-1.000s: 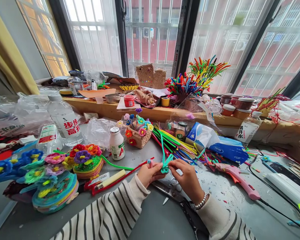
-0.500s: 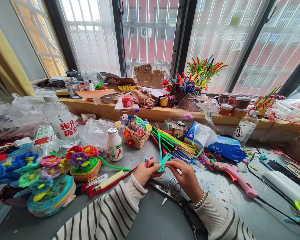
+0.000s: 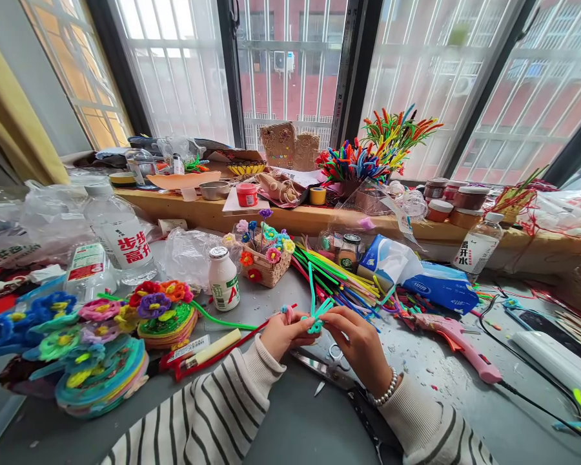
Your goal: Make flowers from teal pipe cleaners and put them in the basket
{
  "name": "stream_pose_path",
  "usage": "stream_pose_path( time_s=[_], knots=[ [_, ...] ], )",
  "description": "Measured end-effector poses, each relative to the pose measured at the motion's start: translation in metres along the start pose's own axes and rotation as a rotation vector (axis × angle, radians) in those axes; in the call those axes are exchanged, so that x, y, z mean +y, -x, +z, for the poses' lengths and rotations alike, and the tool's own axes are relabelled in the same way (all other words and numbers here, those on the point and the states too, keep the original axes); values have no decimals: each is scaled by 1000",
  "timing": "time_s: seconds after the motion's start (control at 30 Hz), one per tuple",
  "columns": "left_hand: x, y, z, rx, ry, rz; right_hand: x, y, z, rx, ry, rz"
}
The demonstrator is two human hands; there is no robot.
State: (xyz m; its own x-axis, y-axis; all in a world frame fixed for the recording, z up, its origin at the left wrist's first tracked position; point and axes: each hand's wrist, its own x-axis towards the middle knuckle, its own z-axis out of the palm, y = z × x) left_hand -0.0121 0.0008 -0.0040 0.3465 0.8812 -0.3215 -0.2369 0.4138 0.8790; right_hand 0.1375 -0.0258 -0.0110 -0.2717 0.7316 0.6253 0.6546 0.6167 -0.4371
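Note:
Between my hands is a turquoise pipe cleaner [image 3: 314, 325], bent into small loops, with one long end standing upright and shorter ends fanning out. My left hand [image 3: 286, 332] pinches the loops from the left between thumb and fingers. From the right, my right hand [image 3: 356, 336] grips the same piece near its short ends with thumb and forefinger. Under the hands lie scissors [image 3: 326, 369], partly hidden by my right hand. A bundle of coloured pipe cleaners [image 3: 336, 278] spreads out just behind them.
Pipe-cleaner flowers on coiled bases [image 3: 101, 378] crowd the left, near a white bottle [image 3: 223, 278] and a flower basket [image 3: 271, 268]. A pink glue gun [image 3: 459, 345] with its cord lies right, before a blue tissue pack [image 3: 436, 287]. Behind runs a cluttered wooden sill [image 3: 213, 210].
My right hand's fingers have shifted slightly at the turquoise piece. The view has moved a little; otherwise both hands keep their places.

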Motion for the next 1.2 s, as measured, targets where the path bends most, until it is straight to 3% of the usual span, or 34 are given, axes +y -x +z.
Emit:
stream_pose_path(
  time_s=[0.5,0.77,1.03,1.2],
  knots=[
    [-3,-1,5,58,-36,174,-1,0,0,55,77,-9],
    [-8,-4,0,0,9,148,0,-2,-2,97,119,-13],
    [-6,-2,3,38,-54,168,0,-2,-2,46,117,-11],
    [-10,-2,3,80,-214,275,0,-4,-2,-7,82,37]
  ],
)
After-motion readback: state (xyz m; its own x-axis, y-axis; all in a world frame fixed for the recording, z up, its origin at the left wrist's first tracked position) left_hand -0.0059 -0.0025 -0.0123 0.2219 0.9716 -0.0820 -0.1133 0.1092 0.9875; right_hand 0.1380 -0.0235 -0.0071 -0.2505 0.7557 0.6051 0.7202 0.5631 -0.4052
